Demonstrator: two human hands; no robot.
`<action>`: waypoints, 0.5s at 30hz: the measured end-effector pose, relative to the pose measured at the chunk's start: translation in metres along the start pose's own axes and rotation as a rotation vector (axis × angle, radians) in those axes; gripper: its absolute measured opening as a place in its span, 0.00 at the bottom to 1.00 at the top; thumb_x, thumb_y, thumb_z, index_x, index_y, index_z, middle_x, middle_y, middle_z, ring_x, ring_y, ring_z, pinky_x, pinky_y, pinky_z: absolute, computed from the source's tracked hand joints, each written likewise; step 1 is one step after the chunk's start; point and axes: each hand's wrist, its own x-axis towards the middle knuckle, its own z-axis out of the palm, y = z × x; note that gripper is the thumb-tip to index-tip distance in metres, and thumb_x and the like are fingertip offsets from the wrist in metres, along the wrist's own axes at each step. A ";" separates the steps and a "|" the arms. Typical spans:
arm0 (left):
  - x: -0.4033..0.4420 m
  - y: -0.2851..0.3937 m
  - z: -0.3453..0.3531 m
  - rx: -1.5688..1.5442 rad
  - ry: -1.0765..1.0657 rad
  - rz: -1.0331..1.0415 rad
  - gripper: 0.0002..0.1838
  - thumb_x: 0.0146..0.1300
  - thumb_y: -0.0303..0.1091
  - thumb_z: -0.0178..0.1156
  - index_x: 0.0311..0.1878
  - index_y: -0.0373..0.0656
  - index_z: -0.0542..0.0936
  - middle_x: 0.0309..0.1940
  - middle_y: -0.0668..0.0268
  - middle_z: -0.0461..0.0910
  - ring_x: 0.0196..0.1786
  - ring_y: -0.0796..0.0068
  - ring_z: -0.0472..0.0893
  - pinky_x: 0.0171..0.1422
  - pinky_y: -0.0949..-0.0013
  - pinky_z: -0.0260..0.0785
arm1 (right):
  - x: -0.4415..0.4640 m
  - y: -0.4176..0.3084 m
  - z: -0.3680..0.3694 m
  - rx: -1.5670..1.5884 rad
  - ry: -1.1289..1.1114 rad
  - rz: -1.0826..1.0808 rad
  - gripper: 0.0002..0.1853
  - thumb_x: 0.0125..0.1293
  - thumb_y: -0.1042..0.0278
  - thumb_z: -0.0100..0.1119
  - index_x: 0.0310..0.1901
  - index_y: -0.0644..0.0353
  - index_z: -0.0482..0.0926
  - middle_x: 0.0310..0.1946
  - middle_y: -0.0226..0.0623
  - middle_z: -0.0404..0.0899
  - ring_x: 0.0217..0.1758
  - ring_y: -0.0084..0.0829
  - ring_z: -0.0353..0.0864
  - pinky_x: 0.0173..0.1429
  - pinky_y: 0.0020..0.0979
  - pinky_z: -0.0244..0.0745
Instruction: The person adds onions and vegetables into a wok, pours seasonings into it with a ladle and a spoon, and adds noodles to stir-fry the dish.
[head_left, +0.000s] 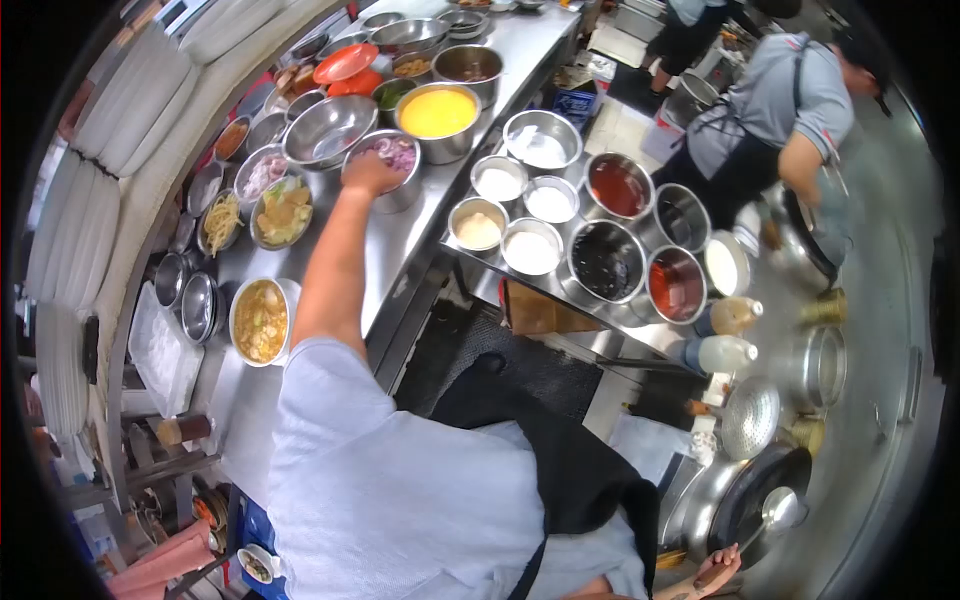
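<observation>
The left hand (pixel 372 173) is inside the bowl (pixel 400 198) of chopped purple onion (pixel 400 153); its fingertips are hidden, so I cannot tell if they pinch. Between one and two o'clock stands the yellow liquid (pixel 437 110). Far toward five o'clock, the right hand (pixel 718 571) seems closed around the ladle (pixel 783 508), over the wok (pixel 738 490). Cutting looks finished; no onion is lifted out yet.

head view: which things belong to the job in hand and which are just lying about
In use, as far as I can judge:
- left hand, in the onions
- right hand, seemingly on the ladle
- wok, under the ladle

Lying about, untouched:
- strainer
- squeeze bottle
- orange bowl
- yellow liquid
</observation>
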 end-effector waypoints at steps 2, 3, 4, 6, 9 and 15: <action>-0.049 0.018 -0.002 0.061 -0.133 -0.093 0.43 0.46 0.55 0.66 0.63 0.38 0.71 0.63 0.47 0.69 0.64 0.49 0.72 0.69 0.60 0.64 | 0.029 -0.049 -0.047 -0.189 -0.032 0.096 0.19 0.64 0.55 0.55 0.50 0.58 0.68 0.35 0.37 0.73 0.28 0.32 0.71 0.32 0.39 0.72; 0.045 0.011 0.005 -0.002 -0.085 -0.096 0.41 0.46 0.54 0.66 0.62 0.38 0.72 0.63 0.48 0.70 0.63 0.49 0.73 0.66 0.60 0.67 | 0.063 0.011 0.021 -0.211 -0.100 0.023 0.17 0.61 0.51 0.58 0.44 0.55 0.74 0.37 0.39 0.75 0.30 0.34 0.69 0.32 0.42 0.69; 0.045 0.002 0.012 -0.005 -0.103 -0.095 0.40 0.47 0.53 0.66 0.60 0.38 0.73 0.63 0.48 0.70 0.62 0.49 0.73 0.65 0.60 0.68 | 0.057 0.019 0.030 -0.288 -0.056 -0.218 0.13 0.62 0.57 0.58 0.42 0.55 0.75 0.36 0.40 0.75 0.30 0.33 0.70 0.29 0.38 0.68; 0.038 -0.007 0.006 -0.007 -0.187 -0.055 0.38 0.48 0.52 0.66 0.59 0.38 0.74 0.62 0.46 0.70 0.62 0.49 0.74 0.64 0.61 0.69 | 0.025 0.027 0.070 -0.375 0.073 -0.508 0.06 0.65 0.66 0.54 0.39 0.58 0.76 0.34 0.37 0.76 0.29 0.30 0.70 0.24 0.32 0.66; 0.027 -0.003 -0.019 0.009 -0.322 0.013 0.36 0.48 0.49 0.67 0.60 0.38 0.75 0.62 0.43 0.69 0.62 0.50 0.74 0.65 0.63 0.69 | 0.057 0.024 0.062 -0.549 0.103 -0.612 0.10 0.68 0.65 0.49 0.39 0.63 0.75 0.32 0.32 0.76 0.26 0.28 0.69 0.24 0.31 0.65; 0.044 -0.013 0.033 0.027 -0.169 -0.073 0.33 0.49 0.46 0.67 0.57 0.38 0.78 0.60 0.50 0.74 0.64 0.53 0.73 0.65 0.63 0.68 | 0.097 0.029 0.104 -0.980 0.038 -1.010 0.20 0.71 0.60 0.45 0.52 0.72 0.65 0.30 0.33 0.74 0.24 0.24 0.66 0.27 0.27 0.65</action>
